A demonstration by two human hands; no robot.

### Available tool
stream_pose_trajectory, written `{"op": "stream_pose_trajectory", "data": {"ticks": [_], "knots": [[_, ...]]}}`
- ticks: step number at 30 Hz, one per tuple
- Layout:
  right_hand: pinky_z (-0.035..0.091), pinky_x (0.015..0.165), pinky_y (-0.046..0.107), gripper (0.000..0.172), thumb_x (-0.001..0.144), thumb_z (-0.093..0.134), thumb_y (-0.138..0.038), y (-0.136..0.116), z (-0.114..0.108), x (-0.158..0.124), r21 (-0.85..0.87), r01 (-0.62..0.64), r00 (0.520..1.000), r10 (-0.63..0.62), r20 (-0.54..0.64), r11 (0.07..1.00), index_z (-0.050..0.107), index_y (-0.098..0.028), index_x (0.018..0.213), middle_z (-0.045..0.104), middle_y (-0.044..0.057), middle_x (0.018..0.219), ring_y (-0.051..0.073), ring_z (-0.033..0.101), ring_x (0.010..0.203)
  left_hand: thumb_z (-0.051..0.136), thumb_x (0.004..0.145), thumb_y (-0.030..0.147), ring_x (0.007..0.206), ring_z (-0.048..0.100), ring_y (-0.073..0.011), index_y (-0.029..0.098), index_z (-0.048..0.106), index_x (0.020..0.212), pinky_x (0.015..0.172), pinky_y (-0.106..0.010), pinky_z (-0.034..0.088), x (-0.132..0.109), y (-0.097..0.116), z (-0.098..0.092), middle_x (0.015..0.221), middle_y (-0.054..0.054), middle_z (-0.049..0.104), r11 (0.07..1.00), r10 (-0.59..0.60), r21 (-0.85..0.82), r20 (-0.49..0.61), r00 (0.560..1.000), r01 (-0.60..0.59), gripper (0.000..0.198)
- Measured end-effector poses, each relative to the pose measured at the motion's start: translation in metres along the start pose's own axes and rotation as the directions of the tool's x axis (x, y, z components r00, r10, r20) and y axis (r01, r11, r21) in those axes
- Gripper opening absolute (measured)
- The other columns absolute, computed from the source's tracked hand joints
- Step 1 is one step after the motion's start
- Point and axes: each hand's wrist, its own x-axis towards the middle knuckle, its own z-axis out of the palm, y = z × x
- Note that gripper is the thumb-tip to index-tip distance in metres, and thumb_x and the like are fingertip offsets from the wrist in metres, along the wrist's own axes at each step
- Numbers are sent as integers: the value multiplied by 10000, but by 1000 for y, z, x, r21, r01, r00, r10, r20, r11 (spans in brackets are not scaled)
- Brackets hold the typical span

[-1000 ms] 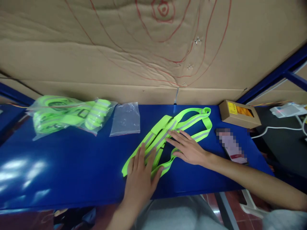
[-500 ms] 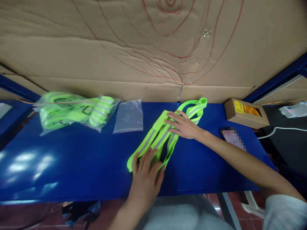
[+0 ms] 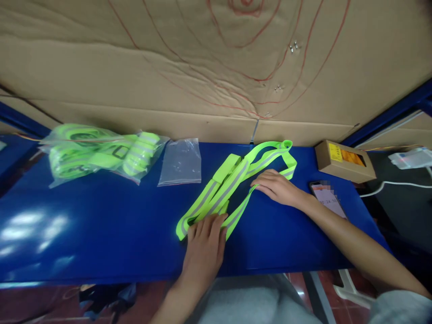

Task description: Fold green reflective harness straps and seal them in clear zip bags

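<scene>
A neon-yellow reflective strap with a grey stripe lies in long loops across the blue table, slanting from near left to far right. Over its near end, my left hand is closed, its fingers together and bent down on the webbing; the fingertips are partly hidden. My right hand pinches one strand at the strap's right side and holds it away from the other loops. Part of the strap's far loop passes behind the right fingers.
Left on the table lies a clear bag of rolled neon straps, beside a flat clear bag. A cardboard box and a phone are at the right. A cardboard panel stands behind.
My right hand has moved right and slightly nearer, from lying spread on the strap to pinching one strand, which is now drawn out sideways. My left hand stays at the near end, fingers closer together.
</scene>
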Motion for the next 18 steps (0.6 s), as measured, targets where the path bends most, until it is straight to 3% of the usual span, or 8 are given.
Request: {"op": "stream_pose_trajectory", "data": {"ticks": [4, 6, 9, 12, 15, 18], "knots": [[473, 879, 369, 201, 1036, 464, -238, 3, -2, 23, -87, -36, 996, 43, 81, 996, 637, -192, 1127, 739, 54, 948, 210, 678, 876, 487, 988, 108, 1095, 651, -272, 236, 635, 1314, 880, -406, 479, -3, 2, 0, 1265, -126, 662, 993, 52, 100, 38, 998, -55, 379], [465, 913, 419, 220, 969, 528, -214, 0, 2, 31, -131, -43, 997, 51, 61, 990, 619, -163, 1163, 729, 87, 980, 249, 668, 918, 521, 965, 95, 1195, 624, -315, 242, 674, 1280, 956, -457, 492, -4, 5, -4, 1370, -156, 609, 985, 75, 158, 2, 997, -75, 380], [387, 1063, 549, 347, 938, 567, -236, -2, 11, 34, -222, -47, 998, 36, -51, 974, 605, -143, 1271, 653, 190, 1304, 356, 586, 1230, 594, 958, 178, 1452, 433, -403, 274, 674, 1307, 1134, -589, 395, -2, 8, -12, 1576, -168, 441, 977, 40, 213, -72, 997, -23, 370], [261, 1203, 599, 477, 979, 500, -184, -1, 21, 34, -327, -40, 987, -14, -161, 944, 520, -198, 1456, 451, 167, 1586, 352, 385, 1488, 622, 960, 327, 1541, 263, -466, 274, 570, 1453, 1173, -707, 288, 2, 5, -13, 1657, -183, 327, 964, -75, 244, -117, 990, 102, 498], [237, 1249, 588, 615, 985, 406, -76, 4, 27, 37, -300, 10, 992, -48, -119, 954, 411, -280, 1565, 340, 96, 1675, 290, 262, 1574, 572, 982, 377, 1505, 359, -438, 263, 505, 1517, 1151, -697, 337, 4, -2, -8, 1602, -186, 434, 964, -113, 234, -52, 992, 122, 551], [317, 1231, 559, 563, 1040, 382, -148, 9, 30, 45, -160, 28, 995, -43, -86, 987, 390, -309, 1580, 346, 92, 1675, 257, 297, 1566, 530, 1002, 372, 1428, 487, -373, 290, 529, 1500, 1139, -641, 392, 1, -3, -3, 1538, -148, 531, 975, -88, 206, 21, 996, 82, 506]]}}
